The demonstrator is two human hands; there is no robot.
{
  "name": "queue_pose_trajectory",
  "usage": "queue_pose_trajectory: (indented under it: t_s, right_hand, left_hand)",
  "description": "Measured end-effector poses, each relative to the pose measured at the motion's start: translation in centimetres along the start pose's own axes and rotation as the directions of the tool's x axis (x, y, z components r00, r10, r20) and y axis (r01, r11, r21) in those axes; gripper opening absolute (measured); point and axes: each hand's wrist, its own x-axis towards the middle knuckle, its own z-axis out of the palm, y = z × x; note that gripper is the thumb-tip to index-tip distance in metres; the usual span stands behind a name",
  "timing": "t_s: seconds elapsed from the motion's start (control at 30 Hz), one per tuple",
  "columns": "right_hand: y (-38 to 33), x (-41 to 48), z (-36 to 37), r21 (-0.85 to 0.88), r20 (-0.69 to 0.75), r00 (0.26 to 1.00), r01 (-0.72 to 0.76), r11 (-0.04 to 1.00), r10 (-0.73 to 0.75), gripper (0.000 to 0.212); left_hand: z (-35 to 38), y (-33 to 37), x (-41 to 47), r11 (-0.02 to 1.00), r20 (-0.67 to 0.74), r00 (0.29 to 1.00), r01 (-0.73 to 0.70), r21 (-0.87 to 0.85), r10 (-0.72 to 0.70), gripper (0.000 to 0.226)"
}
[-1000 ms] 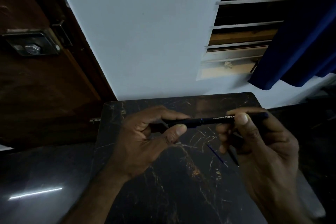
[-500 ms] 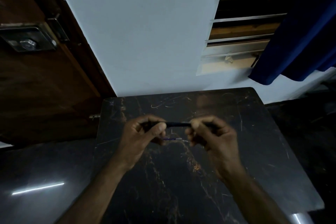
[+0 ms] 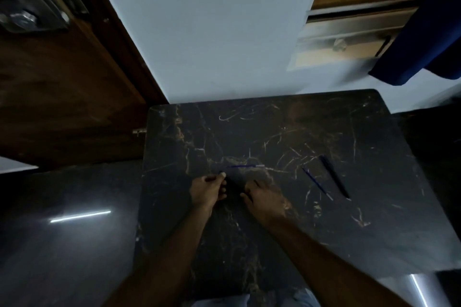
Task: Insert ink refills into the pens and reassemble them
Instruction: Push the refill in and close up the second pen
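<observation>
Gripping a dark pen barrel [image 3: 233, 185] between my left hand [image 3: 208, 190] and right hand [image 3: 264, 200], both closed on it, low over the tabletop [image 3: 349, 232]. One blue refill [image 3: 245, 166] lies just beyond; I should feed it in straight.

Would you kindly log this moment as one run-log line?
left hand + right hand: grip black pen barrel | thin blue ink refill: on dark marble table | second refill, black pen: right
</observation>
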Motion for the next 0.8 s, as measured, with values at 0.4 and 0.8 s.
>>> queue_pose_trajectory:
  t_s: [0.4,0.8]
  right_hand:
    - [-1.8,2.5,1.4,0.000,0.002,0.999,-0.048,0.999,0.048,0.038]
    - [0.5,-0.4,-0.5,0.008,-0.064,0.995,-0.080,0.997,0.081,0.043]
  left_hand:
    - [0.3,-1.3,1.6,0.951,-0.099,0.984,-0.113,0.287,0.147,0.015]
    - [0.1,-0.9,0.3,0.928,-0.059,0.982,-0.150,0.340,0.181,0.020]
